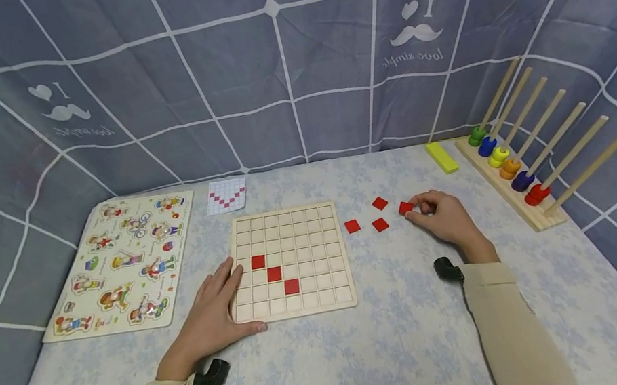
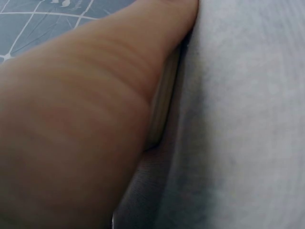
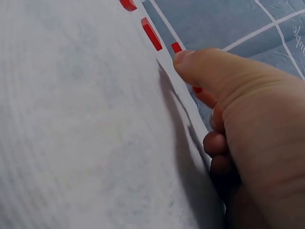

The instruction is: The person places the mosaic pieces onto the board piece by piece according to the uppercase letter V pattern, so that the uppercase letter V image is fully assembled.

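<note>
A square wooden grid board lies on the table, with three red square tiles, one of them the upper tile, set diagonally in its cells. My left hand rests at the board's near left corner, fingers along the left side and thumb by the front edge. In the left wrist view the palm side hides most of the board's edge. To the right, my right hand pinches a red square tile between thumb and fingers. Several loose tiles, including a near one, lie between it and the board.
Behind the board lies a paper pattern card showing a V of coloured squares. A picture puzzle board is at left. A yellow block and a wooden peg rack with coloured rings stand at right. A tiled-pattern curtain hangs behind.
</note>
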The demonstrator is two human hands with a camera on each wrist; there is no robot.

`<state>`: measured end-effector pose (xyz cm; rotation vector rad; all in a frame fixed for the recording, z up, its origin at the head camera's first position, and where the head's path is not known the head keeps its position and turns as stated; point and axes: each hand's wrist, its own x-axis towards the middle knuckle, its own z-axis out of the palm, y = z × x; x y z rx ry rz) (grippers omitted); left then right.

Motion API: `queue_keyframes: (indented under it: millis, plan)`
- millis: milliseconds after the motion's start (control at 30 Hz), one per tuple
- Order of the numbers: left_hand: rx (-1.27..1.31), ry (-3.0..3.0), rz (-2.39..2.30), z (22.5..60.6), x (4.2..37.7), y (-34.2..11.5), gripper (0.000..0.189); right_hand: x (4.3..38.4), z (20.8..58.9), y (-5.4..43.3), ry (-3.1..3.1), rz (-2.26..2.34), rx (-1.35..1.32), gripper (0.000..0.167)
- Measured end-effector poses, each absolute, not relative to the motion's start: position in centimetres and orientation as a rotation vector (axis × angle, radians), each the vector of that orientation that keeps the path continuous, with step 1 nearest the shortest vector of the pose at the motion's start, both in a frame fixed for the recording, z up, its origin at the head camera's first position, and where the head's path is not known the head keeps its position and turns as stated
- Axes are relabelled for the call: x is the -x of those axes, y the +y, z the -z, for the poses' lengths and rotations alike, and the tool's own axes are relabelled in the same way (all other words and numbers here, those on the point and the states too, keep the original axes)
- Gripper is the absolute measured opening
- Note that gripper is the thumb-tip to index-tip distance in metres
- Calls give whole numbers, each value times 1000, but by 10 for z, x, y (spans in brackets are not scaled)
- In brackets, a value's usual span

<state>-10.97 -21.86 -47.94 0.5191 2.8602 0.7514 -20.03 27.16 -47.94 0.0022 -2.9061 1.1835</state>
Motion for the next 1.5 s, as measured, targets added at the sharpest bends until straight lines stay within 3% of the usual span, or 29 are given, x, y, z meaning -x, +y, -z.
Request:
queue_keyframes:
  millis: [300,733,1133,1500]
  plan:
    - [-527,2855,-747,481,111,-218,125,196,471,267,-2840,-1246,38,35]
    - [-505,2862,-756,479,106,-220,125,200,456,226,-2831,-1258,-151,27]
    - [-517,2849,-759,476,110,-217,124,211,455,147,-2780,-1368,-393,21]
    - [-506,2855,-730,477,110,-216,126,218,452,64,-2815,-1428,-591,26]
